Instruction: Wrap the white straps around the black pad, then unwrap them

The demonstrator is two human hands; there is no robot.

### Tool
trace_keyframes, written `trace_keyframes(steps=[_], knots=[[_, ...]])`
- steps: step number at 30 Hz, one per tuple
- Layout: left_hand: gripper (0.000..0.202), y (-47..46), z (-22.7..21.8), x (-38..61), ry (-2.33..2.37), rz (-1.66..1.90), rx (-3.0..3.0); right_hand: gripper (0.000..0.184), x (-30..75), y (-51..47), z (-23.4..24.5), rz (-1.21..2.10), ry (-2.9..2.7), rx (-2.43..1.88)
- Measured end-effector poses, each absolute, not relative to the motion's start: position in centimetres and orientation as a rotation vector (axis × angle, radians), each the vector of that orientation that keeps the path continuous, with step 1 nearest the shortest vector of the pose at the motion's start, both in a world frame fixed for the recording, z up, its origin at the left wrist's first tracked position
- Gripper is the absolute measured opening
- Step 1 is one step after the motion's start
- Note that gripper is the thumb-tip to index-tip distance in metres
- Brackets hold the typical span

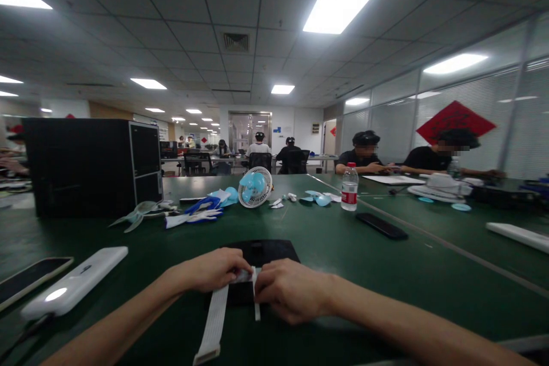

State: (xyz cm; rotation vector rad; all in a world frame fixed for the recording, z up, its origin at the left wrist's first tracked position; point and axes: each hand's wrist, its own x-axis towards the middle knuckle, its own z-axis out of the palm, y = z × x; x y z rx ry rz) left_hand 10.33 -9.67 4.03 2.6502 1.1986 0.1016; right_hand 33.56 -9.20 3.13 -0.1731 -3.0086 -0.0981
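Observation:
My left hand point(214, 270) and my right hand point(288, 290) meet low in the middle of the view, both closed, pinching the top end of a white flat strap point(213, 320) that runs toward me over the green table point(386, 274). Under the hands lies a black flat pad point(261, 253). A thin white strip point(256, 309) hangs down between the two hands.
A white power bank point(75, 286) and a phone point(30, 280) lie left. A black computer case point(92, 166) stands back left. Gloves point(195, 214), a small fan point(255, 187), a water bottle point(349, 187) and another phone point(381, 226) sit beyond. People sit at the far right.

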Motion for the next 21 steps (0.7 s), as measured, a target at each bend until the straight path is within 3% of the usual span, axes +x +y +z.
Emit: trace_keyframes(steps=[8,21], knots=[[0.033,-9.3,3.5,10.2,1.195,0.139,2.627,0.031,33.3,-8.6,2.6,-0.003,-2.912,-0.510],[0.011,-9.1,3.6,10.1,1.263,0.129,2.586,0.024,34.9,-6.8,4.3,0.067,-2.988,-0.584]])
